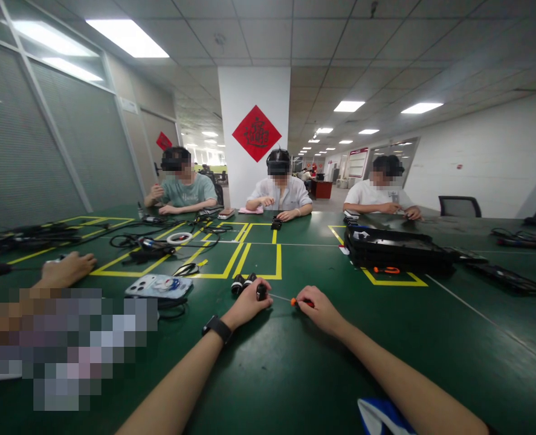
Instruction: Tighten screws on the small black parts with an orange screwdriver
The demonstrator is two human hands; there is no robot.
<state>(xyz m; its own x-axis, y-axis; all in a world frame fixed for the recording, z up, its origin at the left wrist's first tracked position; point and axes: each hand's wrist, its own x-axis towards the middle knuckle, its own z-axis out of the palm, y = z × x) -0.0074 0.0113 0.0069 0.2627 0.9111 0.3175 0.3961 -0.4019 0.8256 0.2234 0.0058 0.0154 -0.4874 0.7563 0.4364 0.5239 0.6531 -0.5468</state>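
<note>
In the head view my left hand (248, 304), with a dark watch on its wrist, is closed around a small black round part (261, 292). My right hand (317, 308) grips a screwdriver (293, 301) by its orange and black handle. The thin metal shaft points left to the black part; whether its tip touches cannot be made out. Just behind my left hand, on the green table (268, 374), are black round pieces (237, 286) with light markings, partly hidden by the fingers.
A phone in a patterned case (159, 286) lies left of my hands, near another person's hand (71, 270). Cables (147, 246) spread over the left side. A black tray (394, 248) and an orange-handled tool (387, 270) lie at right. Several people sit around the table.
</note>
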